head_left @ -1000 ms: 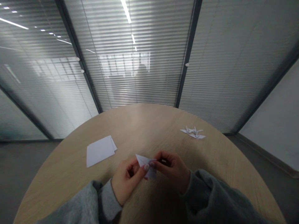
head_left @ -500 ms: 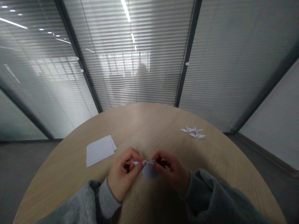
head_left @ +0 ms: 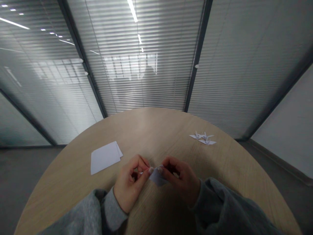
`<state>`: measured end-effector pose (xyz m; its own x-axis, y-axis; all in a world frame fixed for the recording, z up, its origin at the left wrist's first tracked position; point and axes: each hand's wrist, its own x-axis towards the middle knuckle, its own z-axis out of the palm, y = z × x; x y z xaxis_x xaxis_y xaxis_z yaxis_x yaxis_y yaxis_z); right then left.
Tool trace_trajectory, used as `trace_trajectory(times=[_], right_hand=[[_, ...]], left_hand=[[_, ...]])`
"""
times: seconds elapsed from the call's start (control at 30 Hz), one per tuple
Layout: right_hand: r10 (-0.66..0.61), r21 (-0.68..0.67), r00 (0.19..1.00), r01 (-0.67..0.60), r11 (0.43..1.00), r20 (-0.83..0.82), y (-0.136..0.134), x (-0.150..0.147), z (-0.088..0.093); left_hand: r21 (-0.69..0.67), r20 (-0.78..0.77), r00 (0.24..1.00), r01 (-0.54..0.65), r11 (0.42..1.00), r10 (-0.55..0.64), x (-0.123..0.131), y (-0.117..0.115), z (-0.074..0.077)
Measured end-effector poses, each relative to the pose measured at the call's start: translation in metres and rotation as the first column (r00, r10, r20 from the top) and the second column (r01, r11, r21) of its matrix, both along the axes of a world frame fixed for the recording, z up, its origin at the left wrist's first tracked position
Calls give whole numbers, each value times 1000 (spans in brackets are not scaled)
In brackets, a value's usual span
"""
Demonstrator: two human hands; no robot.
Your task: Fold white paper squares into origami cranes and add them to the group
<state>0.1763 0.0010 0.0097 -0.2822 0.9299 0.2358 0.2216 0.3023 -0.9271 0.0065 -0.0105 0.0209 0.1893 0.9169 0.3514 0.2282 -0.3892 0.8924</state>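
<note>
Pinching a crisp paper fold (head_left: 157,178), the left hand (head_left: 129,183) and right hand (head_left: 182,179) share a clenched grip, seemingly at its points.

Folded paper (head_left: 158,178) pale lilac; tabletop (head_left: 156,130) light oak, streaked grain; sleeves (head_left: 220,204) grey; window blinds (head_left: 146,81) grey-white striped.

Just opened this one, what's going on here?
A person holds a folded piece of paper between their left hand and right hand, just above a round wooden table. A stack of white paper sheets lies to the left, and small origami cranes lie to the right.
</note>
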Motion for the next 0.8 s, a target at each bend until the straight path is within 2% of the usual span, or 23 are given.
trace_trajectory(times=[0.3,0.47,0.57,0.8], right_hand=[[9,-42,999,-10,999,-32,1,0,1],[52,-163,985,-80,983,-166,2,-1,1],[55,-220,975,-104,970,-218,2,-1,2],[42,-240,984,-83,967,-173,5,1,1]], left_hand=[[-59,52,999,7,998,-4,0,-1,-1],[-135,-1,1000,0,991,0,0,3,-5],[-199,-29,999,36,979,-43,0,4,-7],[-225,-30,1000,-1,974,-6,-2,5,-6]])
